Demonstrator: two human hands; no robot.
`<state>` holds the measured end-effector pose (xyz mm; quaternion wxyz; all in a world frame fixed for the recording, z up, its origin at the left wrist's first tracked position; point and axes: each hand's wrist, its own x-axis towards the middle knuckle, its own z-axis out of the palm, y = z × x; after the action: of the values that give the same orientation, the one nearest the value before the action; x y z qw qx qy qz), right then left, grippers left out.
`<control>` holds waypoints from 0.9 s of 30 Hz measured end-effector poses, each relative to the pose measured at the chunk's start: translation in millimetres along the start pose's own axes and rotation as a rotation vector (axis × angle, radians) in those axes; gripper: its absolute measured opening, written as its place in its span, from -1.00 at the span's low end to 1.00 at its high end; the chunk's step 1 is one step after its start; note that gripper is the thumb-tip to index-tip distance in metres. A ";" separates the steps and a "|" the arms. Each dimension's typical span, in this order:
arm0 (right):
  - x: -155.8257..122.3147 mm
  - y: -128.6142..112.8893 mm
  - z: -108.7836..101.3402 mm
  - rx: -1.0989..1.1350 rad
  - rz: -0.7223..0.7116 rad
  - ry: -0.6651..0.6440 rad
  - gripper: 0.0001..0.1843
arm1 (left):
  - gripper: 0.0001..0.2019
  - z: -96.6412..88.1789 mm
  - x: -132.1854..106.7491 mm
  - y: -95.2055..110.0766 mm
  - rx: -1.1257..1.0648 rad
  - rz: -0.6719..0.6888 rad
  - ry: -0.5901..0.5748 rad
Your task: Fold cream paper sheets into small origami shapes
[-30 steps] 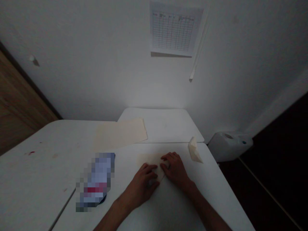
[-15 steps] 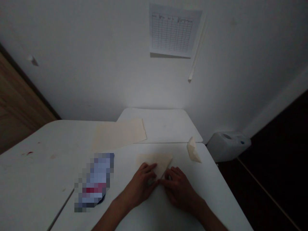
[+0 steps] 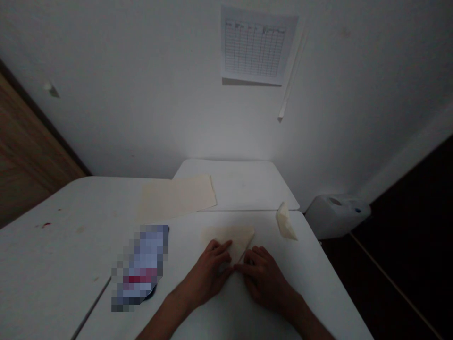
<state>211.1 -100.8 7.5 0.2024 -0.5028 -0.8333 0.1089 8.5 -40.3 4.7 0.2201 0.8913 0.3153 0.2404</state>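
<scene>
A cream sheet of paper with a folded, slanting right edge lies on the white table in front of me. My left hand holds it down from the left, with the fingers bent on top and the thumb near its lower corner. From the right, my right hand is closed at the folded edge, its fingers curled and a fingertip at the same corner. The two hands nearly meet there, and they hide the lower part of the sheet. A small folded paper piece sits apart, beyond my right hand.
Flat cream paper lies at the back left. A blurred-out phone-like object rests left of my hands. Behind the white table rises a wall with a printed chart. A white plastic container stands beyond the right edge.
The hands and the sheet keep almost the same place. My right hand's fingers have shifted very slightly at the folded edge, and the whole view has moved a little.
</scene>
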 end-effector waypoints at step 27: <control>1.1 3.1 5.4 -0.203 0.116 0.031 -0.66 | -0.91 0.5 -0.1 -1.9 -0.001 0.002 0.004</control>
<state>210.7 -98.2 1.8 0.1565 -0.5698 -0.8062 0.0277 7.8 -39.2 3.3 0.2198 0.8909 0.3149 0.2426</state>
